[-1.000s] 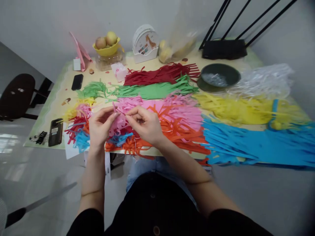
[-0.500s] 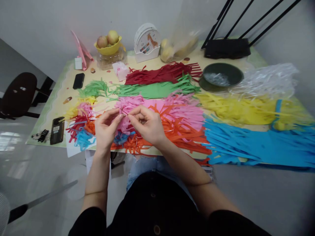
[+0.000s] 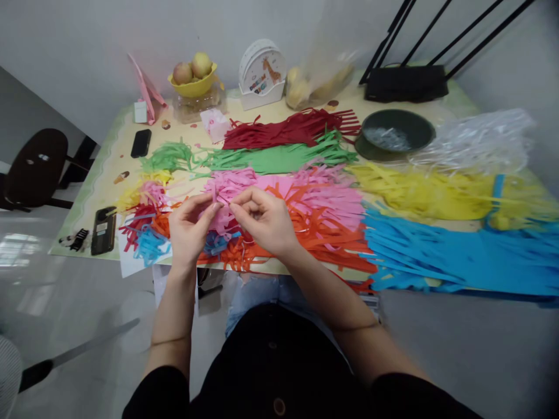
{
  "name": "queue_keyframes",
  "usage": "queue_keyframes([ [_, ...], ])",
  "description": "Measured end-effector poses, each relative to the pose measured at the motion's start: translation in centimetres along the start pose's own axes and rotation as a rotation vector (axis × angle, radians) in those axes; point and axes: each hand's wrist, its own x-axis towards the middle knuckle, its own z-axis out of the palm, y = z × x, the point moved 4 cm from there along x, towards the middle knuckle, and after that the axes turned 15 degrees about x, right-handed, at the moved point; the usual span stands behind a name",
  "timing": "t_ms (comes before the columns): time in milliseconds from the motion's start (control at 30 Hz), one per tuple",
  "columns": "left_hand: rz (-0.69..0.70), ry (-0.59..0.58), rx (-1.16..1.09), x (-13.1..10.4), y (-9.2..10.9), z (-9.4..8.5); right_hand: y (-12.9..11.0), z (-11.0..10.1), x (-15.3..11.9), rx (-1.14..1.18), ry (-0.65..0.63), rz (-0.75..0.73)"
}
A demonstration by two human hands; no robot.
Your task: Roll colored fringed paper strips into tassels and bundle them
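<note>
- Working a narrow pink strip at the fingertips looks like the step in hand: a small twist or tie, judging by the fine pinch, though the detail is too small to be sure.
- The left hand has thumb and forefinger closed on the strip, part of which stands up above the fingers.
- The right hand is also pinched, seemingly on the strip's thin end; the fingertips of the two hands are very near each other, with a thin bit of strand between them.
- The strip is held in front of the pink fringed paper, over the near side of the table.
- Beneath and beside the hands lie orange strips, and a small blue bunch rests to the left of the left hand.
- The next move seems to call for a steady left pinch while the right fingertips draw or turn the end gently, keeping it taut.
- Pulling hard could tear so slim a piece; a loose grip could let it unwind, or drop among the similar pink fringe.
</note>
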Motion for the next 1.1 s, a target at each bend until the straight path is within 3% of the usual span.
queue_keyframes([
  [133, 0.037, -0.012, 0.085, -0.1, -0.1, 0.0, 0.3, -0.1, 0.1, 0.038, -0.008, 0.057],
  [267, 0.168, -0.002, 0.274, -0.3, 0.5, -0.2, 0.8, -0.2, 0.2, 0.167, -0.018, 0.120],
  [433, 0.316, 0.052, 0.450, -0.6, 1.4, -0.5, 2.0, -0.1, 0.7, 0.353, -0.138, 0.271],
  [633, 0.386, -0.088, 0.521, -0.8, 1.7, 0.1, 3.3, -0.7, 1.0, 0.378, -0.163, 0.244],
  [733, 0.453, -0.143, 0.624, -1.4, 1.3, 0.6, 3.9, -1.1, 0.8, 0.222, -0.191, 0.238],
  [867, 0.479, -0.218, 0.833, -2.5, -0.4, 2.0, 3.8, -2.2, 1.1, 0.011, 0.019, 0.036],
  [967, 0.446, -0.425, 0.852, -1.3, -3.0, 2.6, 4.0, -3.2, 1.3, 0.282, 0.226, 0.028],
  [1033, 0.333, -0.508, 0.770, 1.6, -5.5, 1.1, 4.1, -3.8, 1.3, 0.439, 0.298, 0.050],
  [1067, 0.224, -0.455, 0.735, 3.7, -6.9, -0.6, 4.0, -4.0, 1.3, 0.467, 0.303, 0.056],
  [1100, 0.082, -0.295, 0.753, 6.2, -8.3, -3.0, 4.0, -4.1, 1.2, 0.472, 0.291, 0.068],
])
